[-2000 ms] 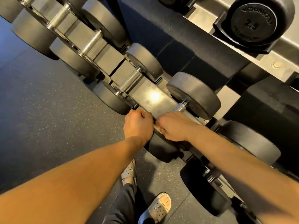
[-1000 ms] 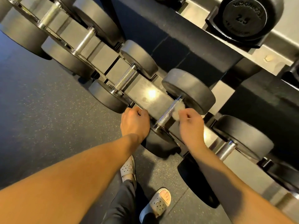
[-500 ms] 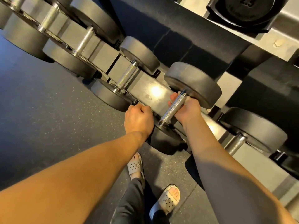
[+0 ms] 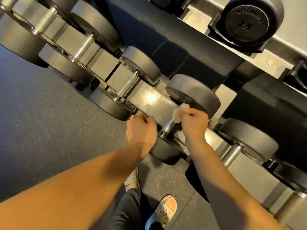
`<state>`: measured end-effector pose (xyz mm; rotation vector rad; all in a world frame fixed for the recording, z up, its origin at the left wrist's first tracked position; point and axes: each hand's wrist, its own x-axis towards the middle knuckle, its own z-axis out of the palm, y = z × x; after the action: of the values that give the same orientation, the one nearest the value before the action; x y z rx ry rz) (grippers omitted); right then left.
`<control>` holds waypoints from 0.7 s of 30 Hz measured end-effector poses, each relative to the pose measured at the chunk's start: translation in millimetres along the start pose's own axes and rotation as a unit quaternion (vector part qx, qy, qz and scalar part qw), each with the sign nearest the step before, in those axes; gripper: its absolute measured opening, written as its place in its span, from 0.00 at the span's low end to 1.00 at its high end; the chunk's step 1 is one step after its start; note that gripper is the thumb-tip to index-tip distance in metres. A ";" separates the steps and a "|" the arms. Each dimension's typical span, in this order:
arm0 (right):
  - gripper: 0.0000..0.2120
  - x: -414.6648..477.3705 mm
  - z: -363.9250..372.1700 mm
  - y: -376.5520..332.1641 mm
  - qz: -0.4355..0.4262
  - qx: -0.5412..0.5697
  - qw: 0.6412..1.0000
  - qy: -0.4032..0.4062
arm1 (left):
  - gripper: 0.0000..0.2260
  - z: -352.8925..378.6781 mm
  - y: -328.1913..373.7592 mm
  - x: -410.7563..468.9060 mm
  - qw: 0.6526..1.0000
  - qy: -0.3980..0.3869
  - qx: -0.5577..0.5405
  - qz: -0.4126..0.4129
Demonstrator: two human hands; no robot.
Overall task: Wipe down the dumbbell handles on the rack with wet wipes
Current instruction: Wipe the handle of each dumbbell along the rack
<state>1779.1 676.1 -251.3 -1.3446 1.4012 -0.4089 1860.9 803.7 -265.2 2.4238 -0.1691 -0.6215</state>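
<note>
1. Head view: the wet wipe (image 4: 180, 112) is a small crumpled wad pinched in the fingertips of the right hand (image 4: 194, 125). It is pressed on the far end of the knurled dumbbell handle (image 4: 168, 126), which lies on the low rail of the rack (image 4: 149, 100) between its two black heads.
2. The wad is bunched, so it probably meets only the top of the bar. The underside and the near end could go unwiped unless the wipe is wrapped round.
3. The knurling may snag the wipe and tear it. Held in so light a pinch, it could also slip out and drop to the floor (image 4: 41, 122).
4. A firm rub might roll the dumbbell in its cradle and nip fingers against the far head (image 4: 196, 92).
5. The left hand (image 4: 141, 128) has its fingers curled over the rack's front lip, beside the near head. It seems to brace the person, not the dumbbell.
6. Hidden: the right palm, the bar's underside, the left fingertips under the lip, and part of the near head behind the left wrist.
7. Whether the neighbouring handle (image 4: 127, 86) is wet cannot be told. The rack runs out of frame at both ends, and the upper left is blurred.
</note>
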 end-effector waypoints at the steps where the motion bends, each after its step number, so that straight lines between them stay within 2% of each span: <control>1: 0.14 -3.4 2.6 -0.4 0.001 -0.008 1.000 -0.024 | 0.20 -1.3 2.0 0.1 1.000 -0.002 0.015 0.004; 5: 0.14 -16.2 19.5 -10.1 -0.022 -0.058 0.995 -0.083 | 0.15 -5.2 4.5 -0.6 0.996 -0.059 0.059 0.016; 9: 0.18 -14.7 49.6 -27.9 -0.065 -0.123 0.981 -0.134 | 0.07 -42.9 -8.1 22.2 0.986 -0.122 0.054 0.096; 12: 0.19 -12.1 84.3 -48.1 -0.091 -0.151 0.974 -0.141 | 0.04 -99.5 -13.3 50.9 0.973 -0.087 0.069 0.201; 14: 0.18 -13.2 106.8 -62.3 -0.115 -0.178 0.965 -0.153 | 0.05 -132.6 -17.9 74.1 0.969 -0.051 0.085 0.225; 19: 0.00 -10.3 147.4 -76.7 -0.190 -0.245 0.933 -0.186 | 0.06 -158.0 -46.4 133.2 0.977 0.012 0.120 0.175; 21: 0.03 -2.9 158.2 -73.1 -0.221 -0.270 0.914 -0.206 | 0.11 -152.6 -55.2 150.4 0.983 0.032 0.125 0.133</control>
<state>1946.8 722.8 -243.9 -2.0764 0.8716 -0.0049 2063.9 890.8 -251.4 2.5941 -0.5636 -0.4222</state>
